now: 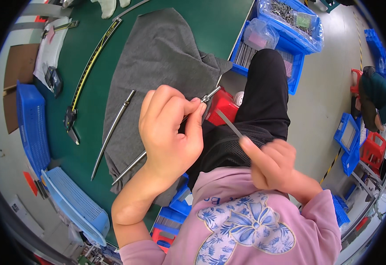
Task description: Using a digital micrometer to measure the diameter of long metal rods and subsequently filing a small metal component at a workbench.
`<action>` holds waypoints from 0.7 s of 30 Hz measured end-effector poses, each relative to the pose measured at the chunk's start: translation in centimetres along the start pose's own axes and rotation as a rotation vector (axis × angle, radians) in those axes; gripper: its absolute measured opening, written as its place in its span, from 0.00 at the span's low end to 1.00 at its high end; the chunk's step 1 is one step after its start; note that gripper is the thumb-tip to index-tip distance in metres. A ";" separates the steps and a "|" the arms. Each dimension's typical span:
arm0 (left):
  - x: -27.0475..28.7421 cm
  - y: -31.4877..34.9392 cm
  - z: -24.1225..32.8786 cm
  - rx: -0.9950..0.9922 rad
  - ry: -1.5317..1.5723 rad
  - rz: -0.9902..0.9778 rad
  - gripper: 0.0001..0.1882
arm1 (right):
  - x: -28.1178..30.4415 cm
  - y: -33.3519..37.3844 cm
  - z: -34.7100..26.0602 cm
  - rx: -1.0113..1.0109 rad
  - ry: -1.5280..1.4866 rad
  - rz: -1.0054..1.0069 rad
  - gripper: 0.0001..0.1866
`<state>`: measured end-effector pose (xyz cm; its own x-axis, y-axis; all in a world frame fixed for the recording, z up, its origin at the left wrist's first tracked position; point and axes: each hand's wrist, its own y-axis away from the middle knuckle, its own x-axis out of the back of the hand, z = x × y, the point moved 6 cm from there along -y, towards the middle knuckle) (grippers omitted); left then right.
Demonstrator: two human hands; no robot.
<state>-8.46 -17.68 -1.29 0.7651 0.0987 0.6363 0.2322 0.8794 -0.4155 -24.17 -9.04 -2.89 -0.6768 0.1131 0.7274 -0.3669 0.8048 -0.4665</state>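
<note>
My left hand (168, 128) is closed, pinching a slim metal rod (130, 168) near its stepped, collared end. That end sticks out past my thumb and forefinger, and the rod's long tapered part runs back under my hand over a grey cloth (157, 53). In my right hand (272, 165), slightly blurred, is a thin flat metal file (229, 123), gripped with its blade pointing up and left. The file's tip is close to the rod's collared end but apart from it. A second similar rod (113, 132) lies on the cloth to the left.
A digital caliper (87, 73) lies on the green table (91, 26). Blue baskets (33, 128) stand along its left edge. Blue bins of metal parts (296, 66) are at the far right of the table, near my leg. A red stool (224, 106) shows beneath the table edge.
</note>
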 end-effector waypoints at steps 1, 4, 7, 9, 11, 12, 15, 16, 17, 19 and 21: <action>0.1 0.1 -0.1 0.001 -0.005 0.001 0.09 | 0.4 0.7 0.0 0.043 -0.090 0.005 0.27; 0.1 0.2 0.3 -0.033 -0.041 -0.003 0.09 | 0.6 2.4 1.5 -0.096 -0.144 0.069 0.26; 0.2 0.1 0.3 -0.011 -0.030 0.000 0.09 | -0.1 2.4 2.7 -0.299 -0.164 0.154 0.28; 0.2 0.1 0.2 0.006 -0.030 0.006 0.08 | -0.6 1.4 3.1 -0.359 -0.244 0.138 0.24; 0.1 0.2 0.2 0.022 -0.033 -0.009 0.08 | -1.6 0.4 3.9 -0.419 -0.426 0.165 0.22; 0.1 0.2 0.1 0.043 -0.035 -0.015 0.08 | -1.8 -0.3 4.0 -0.430 -0.455 0.182 0.19; 0.1 0.2 0.3 0.041 -0.054 -0.024 0.08 | -2.4 -1.3 4.0 -0.341 -0.441 0.179 0.17; 0.0 0.3 0.3 0.067 -0.050 -0.035 0.08 | -2.6 -1.4 4.0 -0.308 -0.444 0.205 0.15; 0.0 0.3 0.3 0.068 -0.055 -0.042 0.08 | -2.9 -1.2 4.1 -0.312 -0.450 0.209 0.15; 0.0 0.2 0.4 0.074 -0.062 -0.051 0.08 | -3.2 -1.0 4.2 -0.315 -0.490 0.223 0.14; 0.0 0.2 0.4 0.095 -0.067 -0.065 0.09 | -3.4 -1.0 4.1 -0.340 -0.539 0.221 0.14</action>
<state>-8.63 -17.28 -1.09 0.7079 0.0682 0.7030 0.2196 0.9247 -0.3109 -24.14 -12.59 -6.92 -0.9691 0.0608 0.2390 -0.0213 0.9448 -0.3269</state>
